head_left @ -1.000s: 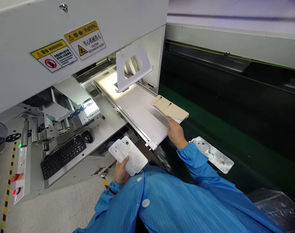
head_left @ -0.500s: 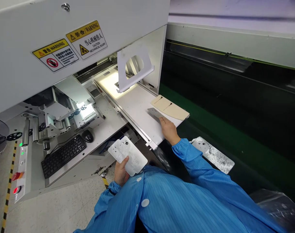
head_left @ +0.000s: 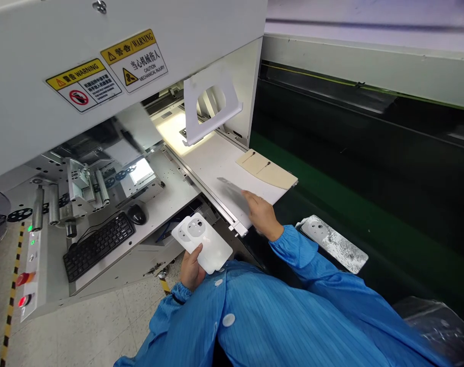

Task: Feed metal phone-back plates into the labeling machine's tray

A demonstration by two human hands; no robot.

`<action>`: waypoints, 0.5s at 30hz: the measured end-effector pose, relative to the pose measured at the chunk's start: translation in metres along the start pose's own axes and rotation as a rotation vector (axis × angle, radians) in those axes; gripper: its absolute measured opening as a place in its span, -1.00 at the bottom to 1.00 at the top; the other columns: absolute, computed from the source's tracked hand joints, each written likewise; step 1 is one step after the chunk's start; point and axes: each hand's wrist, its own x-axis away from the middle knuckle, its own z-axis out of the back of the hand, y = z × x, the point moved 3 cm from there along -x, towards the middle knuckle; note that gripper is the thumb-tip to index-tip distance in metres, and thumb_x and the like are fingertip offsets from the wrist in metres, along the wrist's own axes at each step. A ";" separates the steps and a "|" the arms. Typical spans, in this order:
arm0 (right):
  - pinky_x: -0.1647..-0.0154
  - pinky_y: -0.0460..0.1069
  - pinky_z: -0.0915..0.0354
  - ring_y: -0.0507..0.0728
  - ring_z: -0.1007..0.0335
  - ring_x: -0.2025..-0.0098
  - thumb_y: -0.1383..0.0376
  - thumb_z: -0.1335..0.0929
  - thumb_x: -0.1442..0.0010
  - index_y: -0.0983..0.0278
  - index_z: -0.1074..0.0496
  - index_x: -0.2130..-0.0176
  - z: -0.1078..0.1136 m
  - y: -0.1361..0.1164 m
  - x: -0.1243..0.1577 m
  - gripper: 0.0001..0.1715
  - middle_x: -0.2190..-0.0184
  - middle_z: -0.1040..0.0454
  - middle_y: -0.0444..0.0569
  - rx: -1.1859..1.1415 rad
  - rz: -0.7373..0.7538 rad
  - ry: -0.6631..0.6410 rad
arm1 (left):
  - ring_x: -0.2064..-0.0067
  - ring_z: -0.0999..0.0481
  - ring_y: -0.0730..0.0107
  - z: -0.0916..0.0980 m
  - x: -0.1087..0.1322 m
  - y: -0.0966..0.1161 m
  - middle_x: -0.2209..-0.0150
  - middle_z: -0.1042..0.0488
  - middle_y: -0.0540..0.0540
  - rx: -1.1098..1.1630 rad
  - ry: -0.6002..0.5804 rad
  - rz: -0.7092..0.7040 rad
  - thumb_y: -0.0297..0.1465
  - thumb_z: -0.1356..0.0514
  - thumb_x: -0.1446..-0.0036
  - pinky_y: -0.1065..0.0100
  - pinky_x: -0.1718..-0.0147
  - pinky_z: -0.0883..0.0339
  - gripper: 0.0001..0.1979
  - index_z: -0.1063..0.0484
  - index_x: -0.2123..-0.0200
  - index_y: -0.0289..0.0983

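My left hand (head_left: 192, 269) grips a small stack of pale phone back panels (head_left: 209, 244) with camera holes, thumb on top, close to my body. My right hand (head_left: 263, 216) holds a single thin phone back panel (head_left: 234, 192), tilted and seen nearly edge-on, above the white sliding plate (head_left: 201, 158) of the machine. A beige pad (head_left: 268, 171) with two small dark marks lies on the far right part of that plate. Beyond my right sleeve, more phone back panels (head_left: 334, 243) with a blotchy silver surface lie on the dark conveyor belt (head_left: 392, 224).
A white bracket (head_left: 211, 114) with a large cut-out hangs over the lit inner end of the plate. A black keyboard (head_left: 100, 246) and a mouse (head_left: 136, 214) rest on the ledge at left. Red buttons (head_left: 24, 300) sit on the machine's side; clear plastic (head_left: 438, 326) lies at lower right.
My right hand has moved slightly left with its panel, which is now more steeply tilted. The stack in my left hand looks plain white instead of blotchy. The machine's mechanism at left has shifted.
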 end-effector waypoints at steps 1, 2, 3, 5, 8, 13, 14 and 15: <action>-0.12 0.03 -0.25 0.12 -0.24 -0.14 0.60 -0.05 -0.08 0.35 -0.21 -0.18 0.001 -0.007 0.003 -0.30 -0.13 -0.32 0.00 -0.025 0.039 0.004 | -0.06 -0.42 0.09 -0.004 -0.001 0.001 0.02 -0.50 -0.15 0.008 0.000 0.003 -0.50 -0.21 0.01 0.07 -0.08 -0.28 -0.47 -0.28 -0.08 -0.19; -0.12 0.03 -0.25 0.12 -0.25 -0.14 0.58 -0.06 -0.09 0.34 -0.21 -0.19 0.002 -0.014 0.006 -0.30 -0.13 -0.33 -0.01 -0.045 0.075 0.005 | -0.08 -0.41 0.09 -0.008 -0.002 0.002 0.03 -0.50 -0.15 0.017 0.011 0.001 -0.50 -0.20 0.01 0.08 -0.09 -0.26 -0.48 -0.29 -0.07 -0.20; -0.12 0.04 -0.26 0.12 -0.25 -0.14 0.57 -0.07 -0.11 0.33 -0.20 -0.19 0.002 -0.019 0.008 -0.32 -0.12 -0.33 -0.01 -0.057 0.100 0.008 | -0.10 -0.39 0.09 -0.013 -0.002 0.004 0.03 -0.50 -0.14 0.030 0.009 0.001 -0.49 -0.18 0.01 0.08 -0.10 -0.25 -0.49 -0.29 -0.07 -0.21; -0.11 0.05 -0.27 0.13 -0.25 -0.14 0.54 -0.06 -0.15 0.33 -0.23 -0.17 0.004 -0.021 0.008 -0.36 -0.11 -0.34 -0.01 -0.052 0.085 0.033 | -0.13 -0.35 0.06 -0.026 -0.003 0.008 0.03 -0.50 -0.14 0.073 -0.080 0.018 -0.47 -0.15 0.04 0.05 -0.11 -0.22 -0.49 -0.31 -0.06 -0.24; -0.07 0.05 -0.30 0.14 -0.31 -0.09 0.52 -0.05 -0.18 0.35 -0.30 -0.12 0.004 -0.002 0.001 -0.41 -0.07 -0.39 0.02 -0.006 -0.048 0.102 | -0.12 -0.34 -0.03 -0.045 0.000 0.012 0.02 -0.49 -0.17 0.129 -0.351 0.077 -0.44 -0.14 0.15 -0.03 -0.10 -0.21 -0.44 -0.34 -0.03 -0.27; -0.07 0.05 -0.30 0.17 -0.33 -0.07 0.56 -0.07 -0.16 0.43 -0.37 -0.04 -0.004 0.030 -0.015 -0.45 -0.03 -0.42 0.07 0.066 -0.120 0.196 | -0.02 -0.44 -0.11 -0.051 0.003 0.008 0.11 -0.53 -0.24 0.041 -0.474 0.136 -0.50 -0.22 0.19 -0.09 -0.07 -0.22 -0.48 -0.38 0.04 -0.33; -0.09 0.05 -0.28 0.17 -0.31 -0.09 0.57 -0.07 -0.14 0.47 -0.38 -0.03 -0.007 0.032 -0.018 -0.45 -0.04 -0.42 0.09 0.075 -0.093 0.199 | 0.01 -0.46 -0.12 -0.050 0.004 0.005 0.13 -0.54 -0.25 0.018 -0.477 0.154 -0.50 -0.23 0.17 -0.10 -0.06 -0.22 -0.50 -0.39 0.05 -0.34; -0.11 0.05 -0.26 0.18 -0.29 -0.11 0.59 -0.07 -0.12 0.51 -0.38 -0.02 -0.010 0.033 -0.022 -0.44 -0.04 -0.41 0.11 0.083 -0.053 0.197 | 0.04 -0.48 -0.12 -0.049 0.004 0.002 0.15 -0.55 -0.25 -0.007 -0.472 0.172 -0.49 -0.24 0.14 -0.12 -0.05 -0.23 -0.53 -0.39 0.06 -0.35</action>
